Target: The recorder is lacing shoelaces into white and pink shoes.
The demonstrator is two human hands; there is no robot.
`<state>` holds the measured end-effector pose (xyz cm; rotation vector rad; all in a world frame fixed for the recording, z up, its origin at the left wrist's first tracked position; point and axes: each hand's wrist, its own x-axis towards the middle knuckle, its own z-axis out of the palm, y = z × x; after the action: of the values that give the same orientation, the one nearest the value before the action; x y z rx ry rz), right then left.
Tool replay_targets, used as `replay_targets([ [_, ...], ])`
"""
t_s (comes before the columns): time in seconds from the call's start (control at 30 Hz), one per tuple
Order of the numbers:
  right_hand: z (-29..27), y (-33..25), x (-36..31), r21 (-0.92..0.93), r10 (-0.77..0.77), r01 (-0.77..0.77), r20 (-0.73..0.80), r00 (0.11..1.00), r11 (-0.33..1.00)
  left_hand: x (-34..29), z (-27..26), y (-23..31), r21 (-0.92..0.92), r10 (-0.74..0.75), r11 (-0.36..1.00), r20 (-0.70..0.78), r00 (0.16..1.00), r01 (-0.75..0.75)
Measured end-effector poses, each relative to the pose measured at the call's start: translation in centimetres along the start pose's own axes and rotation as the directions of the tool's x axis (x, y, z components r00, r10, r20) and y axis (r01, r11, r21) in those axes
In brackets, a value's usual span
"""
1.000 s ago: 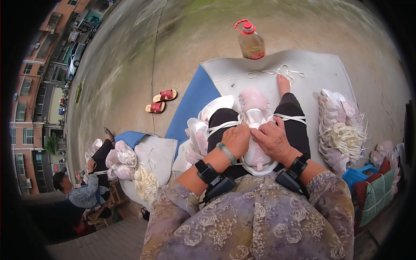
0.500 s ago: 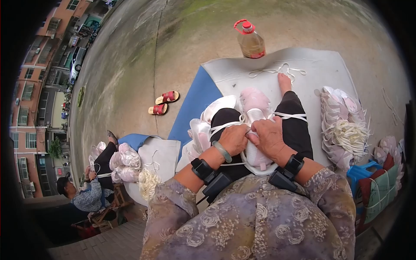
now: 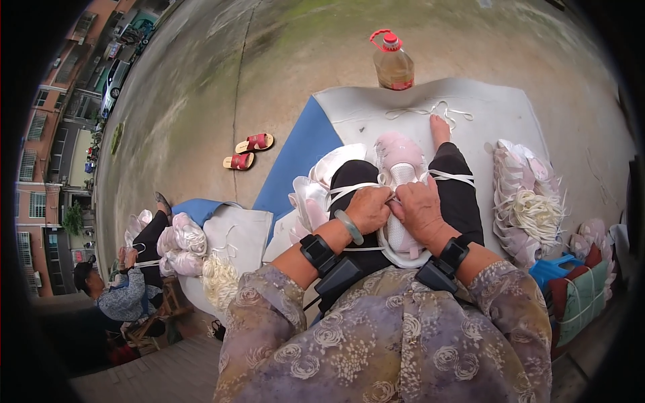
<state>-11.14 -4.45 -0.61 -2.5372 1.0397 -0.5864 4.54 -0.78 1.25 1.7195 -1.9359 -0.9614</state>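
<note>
At the far left, rough brick buildings [image 3: 33, 168] are seen, curved by the lens. Below them a co-worker [image 3: 124, 299] in patterned cloth is seated beside glossy, rounded pink uppers [image 3: 183, 243] and a stringy lace heap [image 3: 220, 279]. Red slippers [image 3: 248, 152] with pale, flat soles are set on stained concrete [image 3: 201, 121]. A smooth mat [image 3: 295, 161], blue on one face and whitish on the other, is spread with one corner folded. Satiny nested uppers [image 3: 309, 205] are stacked against the left knee. The pink-and-white shoe upper [image 3: 400, 149], soft-toed and ribbed along its tongue, is held lengthwise between the black-clad knees. Its middle is pinched by the bent fingers of the left hand [image 3: 368, 209] and, touching it, the right hand [image 3: 418, 211]; whether a lace is gripped cannot be told. A translucent, red-capped bottle [image 3: 394, 69] is stood beyond. At the right, layered, ruffled uppers [image 3: 527, 174] are topped by coiled flat laces [image 3: 534, 213], near a cord-tied green-and-maroon fabric bundle [image 3: 583, 305]
</note>
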Motion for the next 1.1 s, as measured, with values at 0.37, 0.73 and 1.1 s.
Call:
replay_targets([
  [0.37, -3.9, -0.8, 0.1, -0.148, -0.283, 0.288, 0.053, 0.958, 0.946, -0.6, 1.2, 1.1, 0.054, -0.070, 0.995, -0.184, 0.980, 0.081],
  [0.73, -13.8, 22.0, -33.5, -0.492, 0.708, -0.580, 0.111, 0.698, 0.649, -2.0, 2.2, 2.2, 0.194, -0.087, 0.973, -0.204, 0.975, 0.127],
  [1.1, -11.7, 9.7, -9.0, -0.056, 0.062, -0.065, -0.057, 0.996, 0.996, -0.9, 0.6, 1.2, -0.094, -0.002, 0.994, -0.489, 0.872, -0.050],
])
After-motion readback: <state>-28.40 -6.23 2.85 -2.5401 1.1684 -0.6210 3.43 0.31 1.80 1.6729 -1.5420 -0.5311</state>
